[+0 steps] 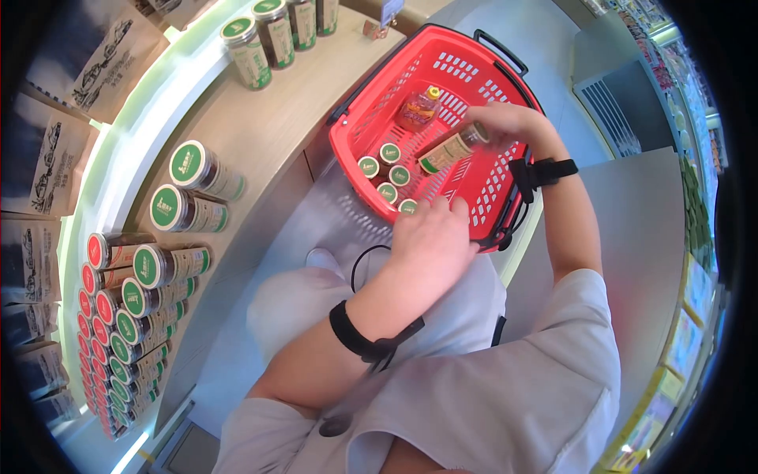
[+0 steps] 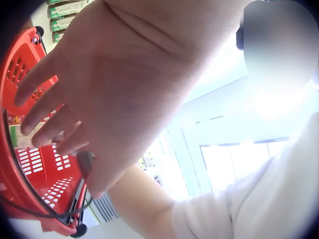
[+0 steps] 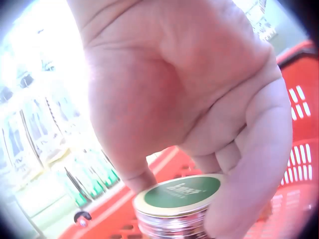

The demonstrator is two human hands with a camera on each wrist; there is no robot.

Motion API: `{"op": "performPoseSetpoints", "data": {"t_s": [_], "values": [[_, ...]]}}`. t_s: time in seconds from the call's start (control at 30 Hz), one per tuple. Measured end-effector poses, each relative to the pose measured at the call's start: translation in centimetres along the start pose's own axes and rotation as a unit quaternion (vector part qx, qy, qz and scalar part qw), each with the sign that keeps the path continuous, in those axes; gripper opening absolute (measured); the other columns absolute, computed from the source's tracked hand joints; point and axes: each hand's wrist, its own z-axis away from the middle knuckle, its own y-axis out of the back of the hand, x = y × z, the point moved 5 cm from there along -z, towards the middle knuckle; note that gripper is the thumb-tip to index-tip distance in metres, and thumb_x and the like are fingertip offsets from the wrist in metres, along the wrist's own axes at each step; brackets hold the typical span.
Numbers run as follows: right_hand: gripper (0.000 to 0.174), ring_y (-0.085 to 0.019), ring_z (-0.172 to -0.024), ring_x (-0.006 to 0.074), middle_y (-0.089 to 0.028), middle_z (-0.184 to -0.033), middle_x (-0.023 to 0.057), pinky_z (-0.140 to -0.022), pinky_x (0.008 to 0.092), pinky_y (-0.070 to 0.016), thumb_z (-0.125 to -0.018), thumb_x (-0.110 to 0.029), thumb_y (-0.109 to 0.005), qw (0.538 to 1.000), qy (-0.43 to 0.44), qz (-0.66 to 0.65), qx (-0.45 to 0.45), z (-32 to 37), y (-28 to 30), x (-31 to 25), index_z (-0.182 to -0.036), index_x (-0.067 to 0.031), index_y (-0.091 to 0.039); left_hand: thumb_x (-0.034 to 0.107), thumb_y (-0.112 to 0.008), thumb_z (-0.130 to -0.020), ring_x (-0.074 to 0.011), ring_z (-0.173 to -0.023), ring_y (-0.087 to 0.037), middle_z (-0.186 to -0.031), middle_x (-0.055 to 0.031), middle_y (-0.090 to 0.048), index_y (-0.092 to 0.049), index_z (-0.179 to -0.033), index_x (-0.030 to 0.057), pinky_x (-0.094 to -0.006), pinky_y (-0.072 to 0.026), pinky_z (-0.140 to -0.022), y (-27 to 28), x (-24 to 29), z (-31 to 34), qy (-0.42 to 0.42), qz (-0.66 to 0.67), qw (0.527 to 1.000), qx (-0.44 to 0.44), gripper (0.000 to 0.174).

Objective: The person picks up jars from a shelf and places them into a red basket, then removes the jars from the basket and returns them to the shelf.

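In the head view, the right hand [image 1: 505, 126] grips the lid end of a tilted glass jar [image 1: 446, 154] inside the red basket [image 1: 371, 193]. In the right wrist view, the fingers of the right hand [image 3: 189, 94] curl around the edge of its green lid [image 3: 182, 195]. My left hand [image 1: 433, 239] is over the basket's near rim, beside several upright jars [image 1: 399, 175] with green lids; its fingertips are partly hidden. The left wrist view has the left hand [image 2: 114, 79] with spread fingers and nothing held, in front of the basket [image 2: 35, 177].
A packet with a yellow top [image 1: 420, 109] lies in the basket. Along the left, a wooden shelf [image 1: 272, 118] carries rows of jars with green lids [image 1: 166, 207] and red lids [image 1: 99, 251]. Printed bags [image 1: 95, 67] stand behind them. A grey panel [image 1: 624, 213] is at the right.
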Motion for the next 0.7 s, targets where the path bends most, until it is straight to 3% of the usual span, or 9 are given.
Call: {"op": "performPoseSetpoints", "data": {"t_s": [0.2, 0.27, 0.33, 0.37, 0.4, 0.43, 0.5, 0.53, 0.7], "values": [[0.051, -0.061, -0.050, 0.0126, -0.064, -0.064, 0.0065, -0.044, 0.0236, -0.0493, -0.089, -0.050, -0.049, 0.989, 0.111, -0.095, -0.030, 9.4, 4.1, -2.3, -0.092, -0.0029, -0.069, 0.027, -0.080, -0.076, -0.0349, -0.107, -0.062, -0.113, -0.0154, -0.060, -0.043, -0.137, 0.0023, -0.0455, -0.0520, -0.089, 4.7, -1.2, -1.9, 0.012, -0.083, 0.942, 0.326, 0.075], [0.052, -0.061, -0.051, 0.0124, -0.062, -0.063, 0.0054, -0.046, 0.0235, -0.0494, -0.090, -0.054, -0.048, 0.984, 0.125, -0.108, -0.068, 10.8, 3.9, -2.9, -0.091, -0.0057, -0.069, 0.023, -0.080, -0.076, -0.0376, -0.099, -0.064, -0.110, -0.0159, -0.061, -0.044, -0.135, 0.0027, -0.0446, -0.0539, -0.085, 4.6, -1.5, -2.7, -0.025, 0.033, 0.969, 0.245, 0.072], [0.063, -0.066, -0.065, 0.0139, -0.068, -0.076, 0.0063, -0.050, 0.0279, -0.0537, -0.091, -0.064, -0.047, 0.972, 0.162, -0.165, 0.033, 12.5, 4.0, -3.7, -0.100, -0.0062, -0.069, 0.019, -0.077, -0.079, -0.0335, -0.089, -0.067, -0.107, -0.0160, -0.063, -0.043, -0.134, 0.0022, -0.0407, -0.0566, -0.074, 5.2, -0.8, -2.8, -0.119, 0.105, 0.947, 0.279, 0.067], [0.068, -0.068, -0.085, 0.0155, -0.070, -0.098, 0.0077, -0.066, 0.0300, -0.0576, -0.096, -0.064, -0.042, 0.952, 0.218, -0.202, 0.077, 14.5, 3.5, -4.9, -0.115, -0.0036, -0.065, 0.019, -0.075, -0.082, -0.0281, -0.080, -0.067, -0.102, -0.0156, -0.065, -0.043, -0.134, 0.0021, -0.0369, -0.0557, -0.068, 4.8, -0.9, -3.4, -0.090, 0.363, 0.918, 0.130, 0.064], [0.068, -0.068, -0.085, 0.0155, -0.070, -0.098, 0.0077, -0.066, 0.0300, -0.0576, -0.096, -0.064, -0.042, 0.950, 0.221, -0.205, 0.080, 14.8, 3.2, -5.1, -0.115, -0.0036, -0.065, 0.019, -0.073, -0.084, -0.0227, -0.070, -0.067, -0.096, -0.0151, -0.066, -0.042, -0.133, 0.0021, -0.0331, -0.0549, -0.062, 4.1, -0.4, -3.5, -0.051, 0.588, 0.807, -0.031, 0.061], [0.065, -0.066, -0.092, 0.0162, -0.068, -0.106, 0.0080, -0.073, 0.0299, -0.0566, -0.099, -0.059, -0.039, 0.896, 0.347, -0.267, 0.073, 15.4, 3.4, -6.1, -0.121, -0.0026, -0.063, 0.021, -0.068, -0.087, -0.0193, -0.063, -0.065, -0.090, -0.0139, -0.066, -0.043, -0.133, 0.0027, -0.0296, -0.0538, -0.058, 4.3, 0.0, -3.3, -0.047, 0.679, 0.728, -0.085, 0.055], [0.052, -0.065, -0.097, 0.0151, -0.067, -0.115, 0.0074, -0.087, 0.0270, -0.0525, -0.104, -0.042, -0.041, 0.796, 0.510, -0.324, 0.038, 17.4, 3.6, -7.3, -0.131, -0.0004, -0.057, 0.023, -0.066, -0.088, -0.0199, -0.063, -0.065, -0.090, -0.0142, -0.066, -0.044, -0.133, 0.0032, -0.0296, -0.0538, -0.057, 4.6, -0.4, -2.8, -0.061, 0.721, 0.681, -0.113, 0.054], [0.052, -0.065, -0.097, 0.0151, -0.067, -0.115, 0.0074, -0.087, 0.0270, -0.0525, -0.104, -0.042, -0.041, 0.793, 0.514, -0.326, 0.035, 17.8, 3.7, -7.6, -0.131, -0.0004, -0.057, 0.025, -0.064, -0.088, -0.0205, -0.064, -0.065, -0.090, -0.0144, -0.066, -0.044, -0.133, 0.0036, -0.0296, -0.0538, -0.057, 4.6, -0.6, -2.6, -0.072, 0.765, 0.625, -0.140, 0.053], [0.045, -0.065, -0.098, 0.0109, -0.068, -0.110, 0.0078, -0.081, 0.0262, -0.0541, -0.093, -0.027, -0.064, 0.849, 0.492, -0.170, 0.088, 19.2, 3.7, -10.5, -0.127, 0.0021, -0.060, 0.046, -0.057, -0.090, -0.0222, -0.065, -0.064, -0.095, -0.0141, -0.066, -0.058, -0.123, 0.0008, -0.0314, -0.0541, -0.058, 3.9, -1.9, -2.5, -0.119, 0.830, 0.533, -0.112, 0.055]]}}
